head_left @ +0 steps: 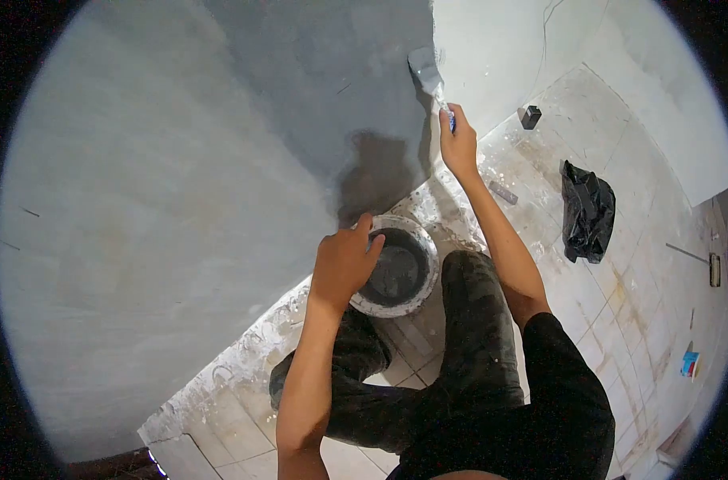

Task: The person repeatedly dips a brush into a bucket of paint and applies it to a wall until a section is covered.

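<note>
My right hand (458, 142) is closed round the handle of a scraper (424, 70) whose wide blade lies against the wall, at the right edge of the dark grey coating (332, 72). A white-rimmed bucket (429, 280) stands on the floor between my knees, with dark grey paste (397, 268) inside. Over its left rim is my left hand (346, 260), thumb and index finger apart at the rim; its other fingers are mostly hidden.
A black plastic bag (588, 212) lies on the tiled floor at right. Near the wall's base are a small black object (531, 118) and a grey bar (503, 192). Further right are a long-handled tool (714, 270) and a small blue-and-white container (689, 364).
</note>
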Demonstrator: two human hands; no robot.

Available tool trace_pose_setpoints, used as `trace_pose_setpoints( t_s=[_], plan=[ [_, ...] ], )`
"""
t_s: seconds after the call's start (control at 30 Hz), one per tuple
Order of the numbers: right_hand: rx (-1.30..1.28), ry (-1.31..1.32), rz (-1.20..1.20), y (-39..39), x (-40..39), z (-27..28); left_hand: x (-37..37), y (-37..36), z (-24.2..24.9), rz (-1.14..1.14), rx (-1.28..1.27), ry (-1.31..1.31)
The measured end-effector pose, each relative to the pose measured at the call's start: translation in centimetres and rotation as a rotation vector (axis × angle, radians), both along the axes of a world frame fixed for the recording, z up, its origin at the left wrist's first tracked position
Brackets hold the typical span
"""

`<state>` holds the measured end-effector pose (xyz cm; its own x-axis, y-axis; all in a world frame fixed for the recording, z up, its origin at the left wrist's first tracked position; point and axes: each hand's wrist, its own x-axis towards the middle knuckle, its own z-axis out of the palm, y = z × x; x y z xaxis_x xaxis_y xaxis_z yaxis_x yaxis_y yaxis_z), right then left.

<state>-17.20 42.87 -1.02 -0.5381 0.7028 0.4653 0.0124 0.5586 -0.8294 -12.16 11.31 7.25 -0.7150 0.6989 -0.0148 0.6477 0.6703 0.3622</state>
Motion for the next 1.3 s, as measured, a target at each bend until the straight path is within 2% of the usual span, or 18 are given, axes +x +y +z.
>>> trace_pose_setpoints(
  t_s=[0.17,0.33,0.47,0.6,0.7,0.8,0.9,1.0,1.1,1.2,1.3],
  plan=[
    [-0.018,-0.020,-0.055,-0.6,2.6,-1.4,0.0,-0.3,0.5,0.009,0.017,0.012],
    [-0.014,0.114,-0.066,-0.2,1.5,0.8,0.3,-0.3,0.5,0.030,-0.019,0.043],
    [0.037,-0.013,-0.133,-0.3,2.1,1.4,0.4,-0.3,0.1,0.020,-0.009,0.044],
    [-0.070,0.034,-0.180,-0.6,2.2,1.2,0.2,-0.2,0.8,0.026,-0.017,0.042],
    [0.047,-0.059,-0.209,0.5,1.6,0.8,0.5,-0.1,0.8,0.031,-0.005,0.027],
    [-0.028,-0.083,-0.285,-0.3,2.2,1.5,0.5,0.0,0.9,0.030,-0.002,0.028],
    [-0.080,-0.022,-0.220,-0.5,2.2,2.1,0.5,0.1,0.8,0.020,0.016,0.037],
    [-0.004,-0.092,-0.221,0.2,1.8,1.3,0.6,0.2,0.7,0.015,-0.011,0.033],
    [-0.081,-0.130,-0.242,-0.3,2.5,1.6,0.4,0.2,0.8,0.016,-0.016,0.030],
    [-0.106,-0.069,-0.166,-0.1,2.4,1.0,0.7,0.3,1.2,0.009,0.024,0.036],
    [-0.035,-0.179,-0.193,0.5,2.3,0.0,0.6,0.4,1.2,0.017,0.001,-0.001]
  ],
)
